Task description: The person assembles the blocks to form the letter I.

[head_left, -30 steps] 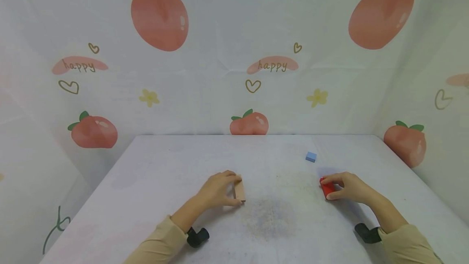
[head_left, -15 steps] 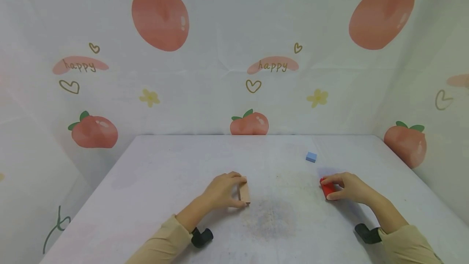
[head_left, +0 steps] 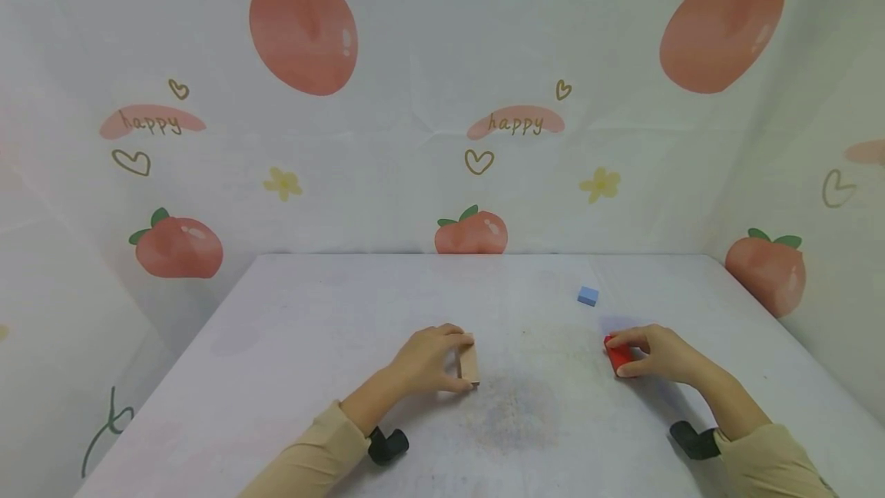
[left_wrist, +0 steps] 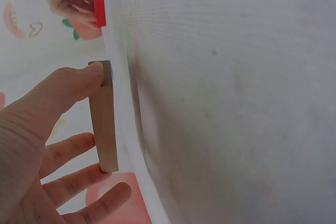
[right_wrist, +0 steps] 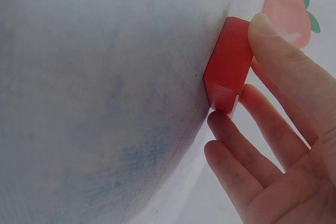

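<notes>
A plain wooden block (head_left: pixel 469 363), long and narrow, is pinched lengthwise by my left hand (head_left: pixel 427 360) near the middle of the table. In the left wrist view the thumb presses one end of the wooden block (left_wrist: pixel 105 129), with fingertips at the other end, close over the cloth. Farther right, my right hand (head_left: pixel 664 354) grips a red block (head_left: pixel 617 358) at the tabletop. The right wrist view shows the thumb on one end of that red block (right_wrist: pixel 231 59) and fingers at its opposite end and side.
A small blue block (head_left: pixel 588 296) lies toward the back, beyond the red one. White cloth covers the table (head_left: pixel 332 306), stained in places. Behind it hangs a pale curtain (head_left: pixel 415 44) printed with peaches, hearts and flowers. Black wrist mounts (head_left: pixel 389 446) sit under both cuffs.
My left hand has slid to the right with the wooden block, narrowing the distance to the red one. The right hand and red block have stayed in place.
</notes>
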The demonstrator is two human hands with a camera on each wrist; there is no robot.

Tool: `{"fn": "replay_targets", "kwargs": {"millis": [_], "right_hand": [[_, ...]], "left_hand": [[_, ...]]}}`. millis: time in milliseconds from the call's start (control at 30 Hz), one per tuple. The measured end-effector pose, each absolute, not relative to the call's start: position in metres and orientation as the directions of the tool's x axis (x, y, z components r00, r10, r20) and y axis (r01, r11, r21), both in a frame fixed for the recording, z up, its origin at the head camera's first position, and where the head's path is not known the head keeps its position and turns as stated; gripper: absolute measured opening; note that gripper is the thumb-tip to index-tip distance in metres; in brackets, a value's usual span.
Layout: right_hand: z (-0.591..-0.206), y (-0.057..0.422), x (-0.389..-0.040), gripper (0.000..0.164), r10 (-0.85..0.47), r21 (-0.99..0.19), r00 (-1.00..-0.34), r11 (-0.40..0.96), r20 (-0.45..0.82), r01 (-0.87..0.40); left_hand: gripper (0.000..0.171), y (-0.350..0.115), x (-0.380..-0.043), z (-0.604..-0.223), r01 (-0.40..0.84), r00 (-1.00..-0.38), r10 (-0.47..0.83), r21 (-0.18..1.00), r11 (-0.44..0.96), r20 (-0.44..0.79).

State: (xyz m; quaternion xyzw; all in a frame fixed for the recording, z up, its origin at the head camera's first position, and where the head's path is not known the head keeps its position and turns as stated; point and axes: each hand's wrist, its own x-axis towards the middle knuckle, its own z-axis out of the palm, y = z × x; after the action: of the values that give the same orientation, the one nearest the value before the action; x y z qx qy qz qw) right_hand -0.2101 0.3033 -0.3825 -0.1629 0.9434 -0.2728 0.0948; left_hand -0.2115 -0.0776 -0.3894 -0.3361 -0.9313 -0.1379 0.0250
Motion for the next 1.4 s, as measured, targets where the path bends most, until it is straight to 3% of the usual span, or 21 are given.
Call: {"fn": "replay_targets", "kwargs": {"millis": [1400], "right_hand": [[-0.383,0.303,-0.21,0.039,-0.356,-0.536,-0.931,0.803,-0.082,-0.261]], "left_hand": [[0.059,-0.053,-0.219,-0.39,0.622,-0.773,0.633,0.237,0.747,0.035]]}}
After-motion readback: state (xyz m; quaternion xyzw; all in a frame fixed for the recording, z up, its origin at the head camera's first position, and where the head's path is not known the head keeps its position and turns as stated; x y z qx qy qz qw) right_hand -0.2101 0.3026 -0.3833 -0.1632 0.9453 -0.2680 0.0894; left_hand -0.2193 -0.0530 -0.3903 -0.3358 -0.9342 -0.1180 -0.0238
